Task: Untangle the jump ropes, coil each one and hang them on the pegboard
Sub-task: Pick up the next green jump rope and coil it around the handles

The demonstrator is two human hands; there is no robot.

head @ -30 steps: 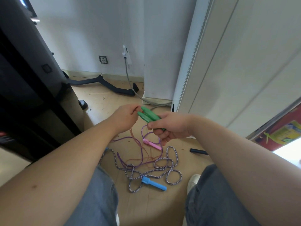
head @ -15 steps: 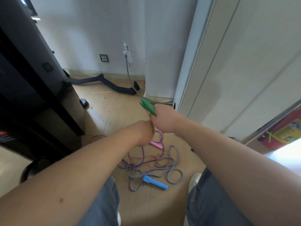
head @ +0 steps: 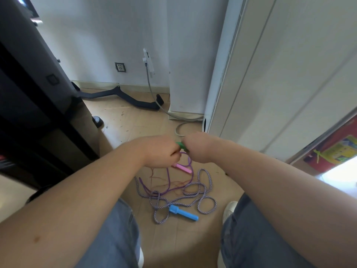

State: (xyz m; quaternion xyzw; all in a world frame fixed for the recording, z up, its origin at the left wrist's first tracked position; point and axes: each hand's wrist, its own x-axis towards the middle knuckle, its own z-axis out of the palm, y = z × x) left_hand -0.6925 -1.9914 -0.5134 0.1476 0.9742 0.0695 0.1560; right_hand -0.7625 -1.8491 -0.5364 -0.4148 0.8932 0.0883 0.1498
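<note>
Gripping the green jump-rope handles [head: 180, 146], the right hand [head: 199, 148] curls its fingers round them above the floor. The left hand [head: 160, 152] curls its fingers alongside, hold unclear. A striped rope [head: 157, 196] lies tangled below.

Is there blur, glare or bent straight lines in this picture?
Head view: white cabinet edges bow from the wide lens. Head view: the bright patch at lower right is blown out. Head view: left hand, right hand and green handles look soft.

I'm in an ordinary indoor room, home-like: tan floor tiles [head: 135, 120], a white wall [head: 96, 35] with a socket [head: 120, 67] above the skirting [head: 96, 84], tall white doors [head: 289, 74] on my right.
</note>
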